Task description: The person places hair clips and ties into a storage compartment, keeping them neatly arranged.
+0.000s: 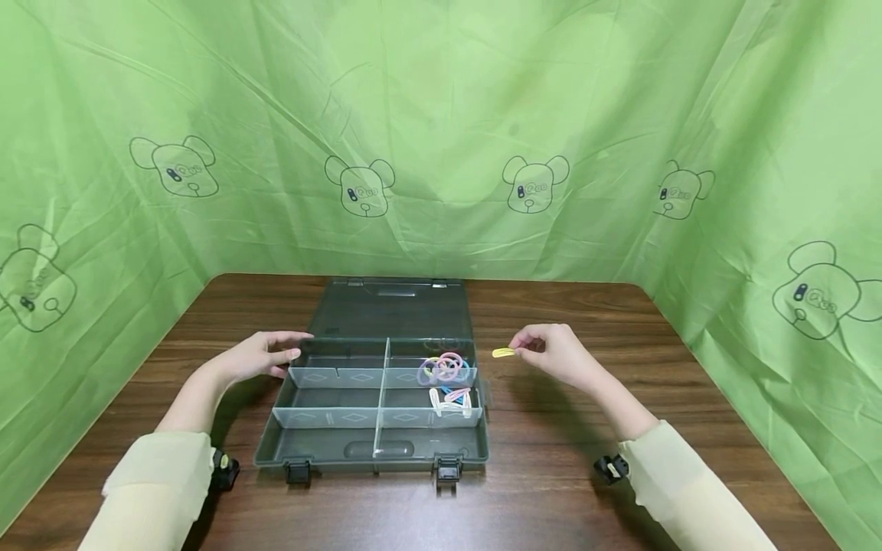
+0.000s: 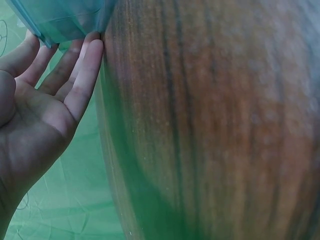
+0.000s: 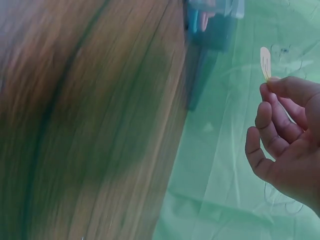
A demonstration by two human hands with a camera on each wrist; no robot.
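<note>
A yellow snap hair clip (image 1: 504, 353) is pinched by its end between the thumb and forefinger of my right hand (image 1: 554, 356). It is held above the table, just right of the box; the right wrist view shows the clip (image 3: 266, 62) jutting from the fingertips. My left hand (image 1: 251, 358) touches the left side of a grey see-through divided box (image 1: 317, 462), its fingers mostly straight against the wall (image 2: 75, 30). White, pink and blue hair clips (image 1: 458, 396) lie in the middle right compartment. Pink, purple, yellow and blue hair ties (image 1: 448, 367) fill the back right one.
The box's lid (image 1: 396, 310) lies folded back behind it. Two black latches (image 1: 448, 468) hang at its front edge. A brown wood-grain table (image 1: 551, 482) carries everything, and a green cloth (image 1: 448, 92) with bear drawings surrounds its back and sides.
</note>
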